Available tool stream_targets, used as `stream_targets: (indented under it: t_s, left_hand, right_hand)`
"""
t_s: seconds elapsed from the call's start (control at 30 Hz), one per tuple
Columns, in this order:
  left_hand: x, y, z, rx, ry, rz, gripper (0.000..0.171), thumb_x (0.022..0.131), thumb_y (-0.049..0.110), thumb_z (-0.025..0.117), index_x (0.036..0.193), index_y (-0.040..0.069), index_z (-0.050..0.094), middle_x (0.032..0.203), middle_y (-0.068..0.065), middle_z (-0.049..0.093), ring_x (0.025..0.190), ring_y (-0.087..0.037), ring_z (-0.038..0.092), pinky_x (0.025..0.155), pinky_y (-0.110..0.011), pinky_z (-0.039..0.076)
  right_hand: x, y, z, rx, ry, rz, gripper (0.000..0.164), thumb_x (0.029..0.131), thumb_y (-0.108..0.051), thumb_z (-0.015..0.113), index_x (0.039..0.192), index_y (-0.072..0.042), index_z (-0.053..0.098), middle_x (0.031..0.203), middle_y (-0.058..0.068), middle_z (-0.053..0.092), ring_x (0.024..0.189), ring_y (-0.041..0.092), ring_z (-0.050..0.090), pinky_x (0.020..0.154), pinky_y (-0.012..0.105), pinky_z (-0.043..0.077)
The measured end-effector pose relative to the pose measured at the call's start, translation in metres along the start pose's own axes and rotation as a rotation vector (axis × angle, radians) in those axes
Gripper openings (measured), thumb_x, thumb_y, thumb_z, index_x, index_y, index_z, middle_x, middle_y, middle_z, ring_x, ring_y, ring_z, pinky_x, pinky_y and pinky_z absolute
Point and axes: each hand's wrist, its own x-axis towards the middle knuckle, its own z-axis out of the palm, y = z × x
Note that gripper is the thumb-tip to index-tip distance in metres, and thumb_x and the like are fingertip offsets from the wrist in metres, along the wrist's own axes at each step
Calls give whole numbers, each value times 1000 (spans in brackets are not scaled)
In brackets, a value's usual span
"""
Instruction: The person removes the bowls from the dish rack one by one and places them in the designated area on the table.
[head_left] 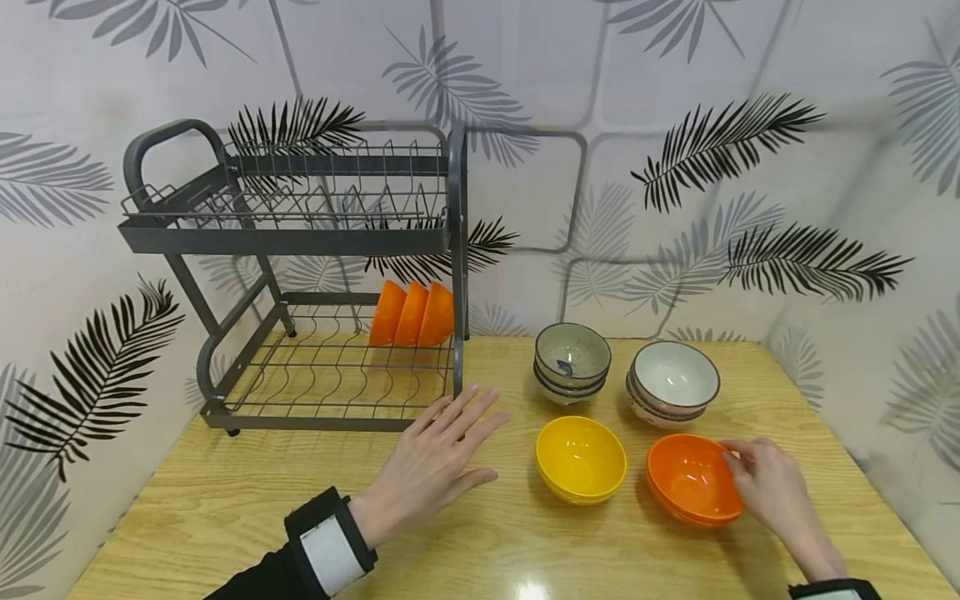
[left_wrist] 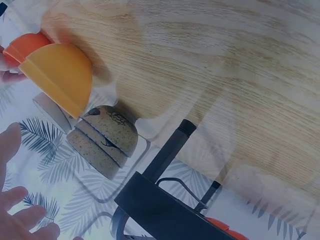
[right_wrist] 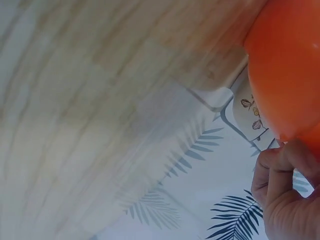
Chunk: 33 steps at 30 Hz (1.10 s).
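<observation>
My right hand (head_left: pixel 772 492) pinches the right rim of the orange bowl (head_left: pixel 690 483), which is stacked on at least one more on the table. In the right wrist view its fingers (right_wrist: pixel 285 175) bend at the orange rim. Spread over the table, my left hand (head_left: pixel 431 471) holds nothing; its fingertips lie in front of the dish rack's (head_left: pixel 322 423) lower right corner. Between the hands sits a stack of yellow bowls (head_left: pixel 580 458). Several orange bowls (head_left: pixel 386 315) stand on edge at the right end of the rack's lower tier.
Behind the yellow bowls is a stack of speckled grey bowls (head_left: pixel 573 358). White bowls (head_left: pixel 677 379) with dark rims are stacked behind the orange ones. The rack's upper wire tier (head_left: pixel 300 200) holds no dishes. Leaf-patterned covering (head_left: pixel 525 67) backs the wooden table (head_left: pixel 480 550).
</observation>
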Motion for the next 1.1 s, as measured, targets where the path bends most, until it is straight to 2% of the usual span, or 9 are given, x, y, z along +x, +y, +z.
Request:
stream_targets:
  t_s: [0.2, 0.43, 0.7, 0.8, 0.9, 0.97, 1.1]
  left_hand:
    - [-1, -7, 0, -56, -37, -82, 67, 96, 48, 63, 151, 17, 44, 165, -7, 32, 152, -28, 35, 118, -51, 40]
    - [0, -20, -1, -143, -85, -212, 70, 98, 49, 60, 155, 14, 39, 168, -8, 26, 155, -28, 27, 122, -54, 32]
    - [3, -45, -3, -244, -60, -366, 71, 97, 44, 63, 155, 11, 38, 167, -13, 27, 155, -35, 25, 118, -65, 32]
    - [5, -56, -6, -269, -62, -436, 72, 98, 45, 62, 155, 10, 36, 167, -16, 25, 155, -38, 24, 117, -68, 30]
    - [7, -67, -9, -301, -66, -500, 73, 98, 44, 62, 155, 7, 34, 167, -18, 22, 155, -41, 21, 116, -71, 28]
    - [9, -74, -11, -328, -77, -541, 74, 99, 44, 61, 156, 5, 32, 167, -20, 20, 155, -42, 19, 116, -73, 27]
    - [11, -87, -12, -399, -98, -617, 75, 101, 41, 59, 157, 3, 27, 167, -23, 16, 154, -47, 17, 113, -76, 25]
  right_hand:
    - [-2, 1, 4, -22, -10, -29, 19, 88, 3, 64, 104, 9, 72, 70, 7, 50, 62, 17, 40, 53, 26, 27]
    - [-4, 2, 7, -28, 3, -41, 19, 90, 2, 65, 106, 9, 72, 70, 6, 50, 62, 17, 39, 53, 26, 27]
    - [-4, 1, 6, -23, 12, -28, 19, 91, -2, 66, 107, 7, 72, 74, 8, 54, 62, 16, 41, 53, 25, 27]
    - [-4, 0, 6, -11, 3, -2, 22, 93, -7, 67, 111, 5, 72, 85, 16, 61, 67, 20, 50, 56, 26, 34]
    - [-6, -1, 5, 6, 15, 1, 24, 94, -9, 66, 114, 4, 71, 98, 23, 64, 77, 29, 57, 61, 33, 40]
    - [-7, -2, 5, 30, 45, -12, 24, 95, -9, 66, 115, 4, 70, 104, 27, 63, 87, 37, 60, 67, 43, 46]
    - [-9, -6, 6, 73, 101, -37, 24, 95, -7, 66, 115, 6, 69, 111, 32, 60, 102, 48, 56, 82, 60, 44]
